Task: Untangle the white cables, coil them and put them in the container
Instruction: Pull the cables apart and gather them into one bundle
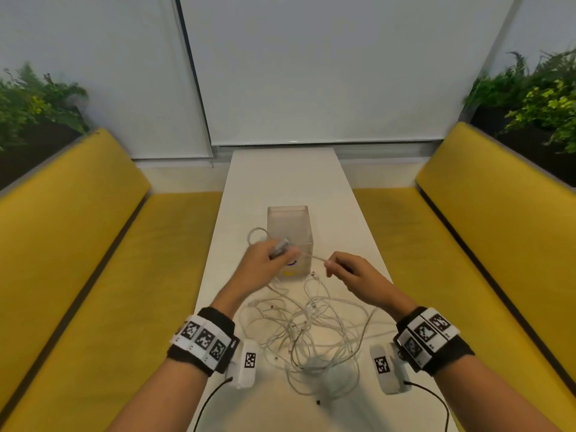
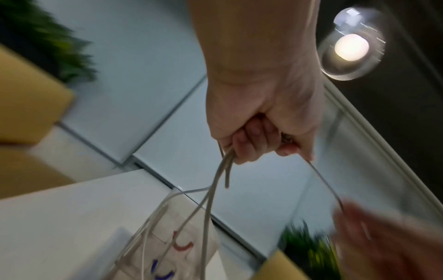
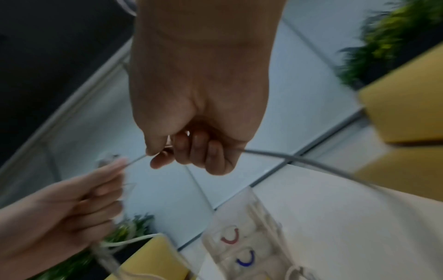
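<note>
A tangle of white cables lies on the white table in front of me. Behind it stands a clear square container with coloured marks on its front. My left hand is raised before the container and grips several loops of one white cable. A short stretch of that cable runs to my right hand, which pinches it between thumb and forefinger. From there the cable trails down toward the tangle.
Yellow benches flank the narrow table on both sides. Green plants stand behind the bench backs. White blinds cover the window at the table's far end.
</note>
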`<state>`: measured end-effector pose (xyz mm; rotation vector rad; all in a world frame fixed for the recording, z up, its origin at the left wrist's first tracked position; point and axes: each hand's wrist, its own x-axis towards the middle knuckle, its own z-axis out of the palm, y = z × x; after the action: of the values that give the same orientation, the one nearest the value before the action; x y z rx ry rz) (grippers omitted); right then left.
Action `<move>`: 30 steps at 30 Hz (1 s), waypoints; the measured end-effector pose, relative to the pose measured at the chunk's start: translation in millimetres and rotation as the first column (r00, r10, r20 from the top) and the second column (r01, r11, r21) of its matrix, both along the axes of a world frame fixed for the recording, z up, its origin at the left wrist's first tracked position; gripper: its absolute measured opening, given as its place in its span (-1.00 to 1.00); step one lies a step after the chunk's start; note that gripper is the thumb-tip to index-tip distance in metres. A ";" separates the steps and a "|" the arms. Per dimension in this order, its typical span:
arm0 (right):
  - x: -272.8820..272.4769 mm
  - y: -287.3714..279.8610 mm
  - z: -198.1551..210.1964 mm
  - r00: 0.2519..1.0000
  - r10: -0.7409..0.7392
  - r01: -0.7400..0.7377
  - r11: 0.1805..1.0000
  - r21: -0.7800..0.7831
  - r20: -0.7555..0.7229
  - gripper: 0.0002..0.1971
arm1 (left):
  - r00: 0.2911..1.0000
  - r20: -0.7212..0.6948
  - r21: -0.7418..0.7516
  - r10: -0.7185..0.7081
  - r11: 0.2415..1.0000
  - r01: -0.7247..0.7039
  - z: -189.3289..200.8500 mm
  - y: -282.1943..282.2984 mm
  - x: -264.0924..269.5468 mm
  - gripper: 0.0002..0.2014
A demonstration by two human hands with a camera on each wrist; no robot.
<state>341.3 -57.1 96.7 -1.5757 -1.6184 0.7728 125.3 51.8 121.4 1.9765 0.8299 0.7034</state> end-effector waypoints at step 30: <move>28.9 27.3 -94.9 0.882 -0.384 0.438 0.881 -0.177 0.274 -0.76 | 0.991 0.100 -0.503 -0.094 0.854 0.132 32.6 26.6 -53.5 -0.57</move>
<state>370.2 -29.8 1.8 -2.1621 -1.3005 0.5754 71.8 78.5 154.1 1.4951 0.7547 0.4242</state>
